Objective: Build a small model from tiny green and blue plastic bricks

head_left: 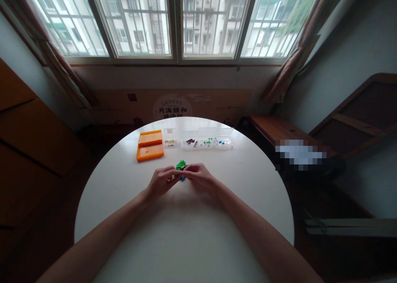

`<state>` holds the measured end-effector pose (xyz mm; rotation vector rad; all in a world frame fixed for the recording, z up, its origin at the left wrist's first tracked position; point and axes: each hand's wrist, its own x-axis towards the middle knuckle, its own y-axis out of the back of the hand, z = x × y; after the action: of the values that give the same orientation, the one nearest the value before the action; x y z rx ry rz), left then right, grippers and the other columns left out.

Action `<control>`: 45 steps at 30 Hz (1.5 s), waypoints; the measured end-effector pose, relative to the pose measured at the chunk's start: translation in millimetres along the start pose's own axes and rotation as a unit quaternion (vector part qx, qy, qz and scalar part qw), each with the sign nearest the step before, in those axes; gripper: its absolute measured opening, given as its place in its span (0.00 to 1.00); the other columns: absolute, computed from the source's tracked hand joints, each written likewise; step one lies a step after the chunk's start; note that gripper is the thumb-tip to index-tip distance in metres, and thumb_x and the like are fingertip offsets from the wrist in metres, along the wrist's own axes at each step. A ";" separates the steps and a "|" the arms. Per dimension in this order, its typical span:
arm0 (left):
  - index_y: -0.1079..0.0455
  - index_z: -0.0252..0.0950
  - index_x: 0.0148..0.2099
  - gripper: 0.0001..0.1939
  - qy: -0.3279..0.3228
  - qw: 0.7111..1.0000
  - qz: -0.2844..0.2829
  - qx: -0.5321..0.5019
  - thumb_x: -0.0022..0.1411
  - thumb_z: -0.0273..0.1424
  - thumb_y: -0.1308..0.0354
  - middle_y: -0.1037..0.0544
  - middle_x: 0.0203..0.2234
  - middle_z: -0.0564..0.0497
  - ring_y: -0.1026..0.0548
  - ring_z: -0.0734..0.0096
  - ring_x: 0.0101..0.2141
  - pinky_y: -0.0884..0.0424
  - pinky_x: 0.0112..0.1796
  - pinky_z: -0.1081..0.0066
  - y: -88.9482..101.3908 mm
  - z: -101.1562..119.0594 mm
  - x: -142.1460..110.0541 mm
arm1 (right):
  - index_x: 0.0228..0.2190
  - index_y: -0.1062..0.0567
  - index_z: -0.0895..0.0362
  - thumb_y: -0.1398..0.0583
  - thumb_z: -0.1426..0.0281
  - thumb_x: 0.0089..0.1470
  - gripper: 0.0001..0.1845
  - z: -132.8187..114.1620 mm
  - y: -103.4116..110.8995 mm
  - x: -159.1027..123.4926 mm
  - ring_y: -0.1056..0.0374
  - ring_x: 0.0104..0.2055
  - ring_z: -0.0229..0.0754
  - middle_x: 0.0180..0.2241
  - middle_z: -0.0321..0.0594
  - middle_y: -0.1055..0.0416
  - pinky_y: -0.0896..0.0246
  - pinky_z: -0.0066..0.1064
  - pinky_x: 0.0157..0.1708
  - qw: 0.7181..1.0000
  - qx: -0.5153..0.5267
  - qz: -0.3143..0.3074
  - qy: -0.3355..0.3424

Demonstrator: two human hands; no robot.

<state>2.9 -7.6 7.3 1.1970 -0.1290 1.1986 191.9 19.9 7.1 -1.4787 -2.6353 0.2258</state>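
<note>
Both hands meet at the middle of the round white table (186, 217). Between them is a small building-block model (181, 165), green on top with blue, red and other coloured pieces lower down. My left hand (163, 179) is closed on the model's left side. From the right, my right hand (200, 175) pinches at the model, thumb and fingertips close to the left fingers. The fingers cover much of the model's lower part, and any single small piece between the fingertips is too small to make out.
Beyond the hands stand an orange tray (150, 153), a clear box (170, 142) with pale pieces, and clear open boxes (214, 146) holding dark, green and blue pieces. A wooden bench (273, 128) is off to the right. A printed cardboard panel (124, 105) leans under the window.
</note>
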 end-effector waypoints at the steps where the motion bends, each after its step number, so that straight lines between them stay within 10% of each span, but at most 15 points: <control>1: 0.26 0.36 0.43 0.09 -0.002 1.000 0.002 0.003 0.61 0.29 0.44 0.29 0.23 0.53 0.35 0.81 0.21 0.38 0.24 0.80 0.0 0.0 0.1 | 0.24 0.23 0.63 0.32 0.58 0.37 0.19 0.7 0.3 0.4 0.44 0.21 0.31 0.19 0.36 0.32 0.53 0.26 0.23 1.000 0.002 -0.001 0.001; 45: 0.26 0.34 0.36 0.08 0.004 1.000 0.007 0.025 0.61 0.31 0.45 0.29 0.22 0.52 0.34 0.81 0.20 0.37 0.23 0.81 0.1 2.0 1.8 | 0.27 0.22 0.63 0.33 0.59 0.38 0.19 1.5 2.7 -0.6 0.44 0.22 0.31 0.19 0.36 0.33 0.53 0.27 0.23 1.000 -0.005 -0.008 0.004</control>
<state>4.6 -7.9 9.4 1.2377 -0.1018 1.2238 194.2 20.6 5.1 -1.4579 -2.6459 0.2048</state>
